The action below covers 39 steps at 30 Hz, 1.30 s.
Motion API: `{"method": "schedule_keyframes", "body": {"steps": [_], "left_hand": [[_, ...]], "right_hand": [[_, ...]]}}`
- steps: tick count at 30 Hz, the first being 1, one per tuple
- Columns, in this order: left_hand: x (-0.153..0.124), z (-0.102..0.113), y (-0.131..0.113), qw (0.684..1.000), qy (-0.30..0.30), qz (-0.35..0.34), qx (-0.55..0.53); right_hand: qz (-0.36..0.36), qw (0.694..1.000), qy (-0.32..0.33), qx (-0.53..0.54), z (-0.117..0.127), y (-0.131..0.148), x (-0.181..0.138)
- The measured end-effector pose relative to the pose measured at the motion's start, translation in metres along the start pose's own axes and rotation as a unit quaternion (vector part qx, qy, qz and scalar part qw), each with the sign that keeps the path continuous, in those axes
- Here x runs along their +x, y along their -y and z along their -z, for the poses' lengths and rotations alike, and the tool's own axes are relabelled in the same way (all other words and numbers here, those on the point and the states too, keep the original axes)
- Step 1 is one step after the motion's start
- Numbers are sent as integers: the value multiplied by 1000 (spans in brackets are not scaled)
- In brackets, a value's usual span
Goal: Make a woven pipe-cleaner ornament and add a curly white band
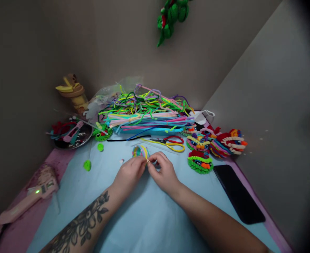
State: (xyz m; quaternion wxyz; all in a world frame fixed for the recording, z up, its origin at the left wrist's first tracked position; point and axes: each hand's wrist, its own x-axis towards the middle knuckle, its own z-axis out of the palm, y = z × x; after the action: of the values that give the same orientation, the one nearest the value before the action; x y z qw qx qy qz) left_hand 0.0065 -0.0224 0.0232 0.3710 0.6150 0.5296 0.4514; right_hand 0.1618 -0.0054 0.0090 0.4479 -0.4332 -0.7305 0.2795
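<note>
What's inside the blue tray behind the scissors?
A heap of multicoloured pipe cleaners is piled in the blue tray. They cover its floor, so anything underneath can't be seen.

My pink table (24, 233), spread with a light-blue sheet (134, 218), carries scissors (167, 141), a black phone (238, 193), a glue gun (30, 202), a round dish (85, 140) and a blue tray (155, 131).

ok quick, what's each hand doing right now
Left hand: closed, pinching the small, curved, pastel-striped piece, seemingly pipe cleaner.
Right hand: closed, thumb and forefinger pinched at that piece's near end.
</note>
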Motion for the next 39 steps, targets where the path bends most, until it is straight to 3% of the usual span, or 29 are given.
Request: {"method": "schedule_keyframes", "body": {"steps": [9,16,21,28,39], "left_hand": [[0,-1,-8,999,-20,-10,22],[-1,-3,1,999,-7,-19,29],[-3,-2,9,991,-32,-56,120],[-5,-3,9,964,-3,-136,227],[-4,-1,0,993,24,-57,104]], "right_hand": [[14,1000,-1,9,1,2,1],[-8,999,-20,31,4,3,2],[3,999,-33,33,4,2,0],[-19,998,-59,17,3,1,0],[1,997,-26,73,9,-5,4]]}}
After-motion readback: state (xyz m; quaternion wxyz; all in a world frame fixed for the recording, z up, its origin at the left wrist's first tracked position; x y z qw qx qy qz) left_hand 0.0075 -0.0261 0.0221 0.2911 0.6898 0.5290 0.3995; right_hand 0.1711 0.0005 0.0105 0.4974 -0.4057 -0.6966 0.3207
